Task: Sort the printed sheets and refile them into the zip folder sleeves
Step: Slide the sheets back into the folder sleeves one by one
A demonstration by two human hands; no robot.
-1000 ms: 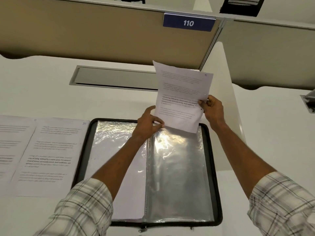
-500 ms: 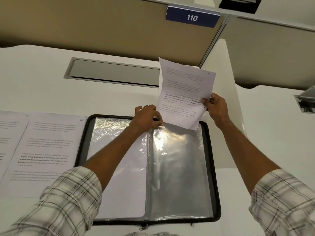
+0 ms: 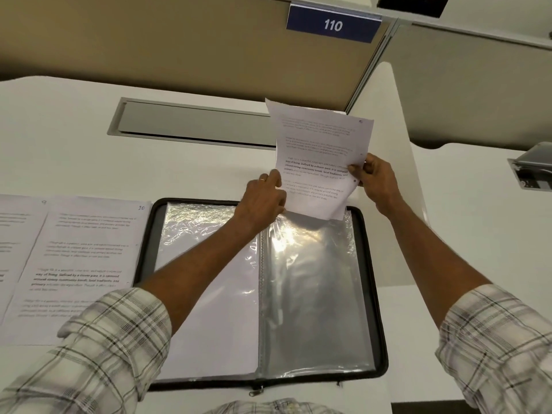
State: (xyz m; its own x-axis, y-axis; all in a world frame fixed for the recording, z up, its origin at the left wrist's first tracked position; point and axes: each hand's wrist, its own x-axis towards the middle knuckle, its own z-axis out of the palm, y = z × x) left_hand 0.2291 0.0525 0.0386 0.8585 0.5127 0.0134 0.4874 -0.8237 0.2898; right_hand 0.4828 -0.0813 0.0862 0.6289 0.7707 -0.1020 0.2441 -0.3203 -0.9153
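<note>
A black zip folder (image 3: 379,294) lies open on the white desk, its clear plastic sleeves shining. The left sleeve (image 3: 209,309) holds a white sheet; the right sleeve (image 3: 313,294) looks empty. Above the right sleeve's top edge I hold a printed sheet (image 3: 316,150) upright, its bottom edge meeting the sleeve's mouth. My right hand (image 3: 376,183) pinches the sheet's right edge. At the sheet's lower left edge, my left hand (image 3: 263,198) grips it by the sleeve's top corner.
Two printed sheets (image 3: 80,264) lie side by side on the desk left of the folder, with handwritten numbers at their top corners. A grey cable tray lid (image 3: 191,124) is set in the desk behind. A white divider (image 3: 400,144) rises on the right, beige partitions beyond.
The sheet has come down a little towards the right sleeve's mouth. My left hand has shifted from the sleeve's top edge onto the sheet's lower left edge.
</note>
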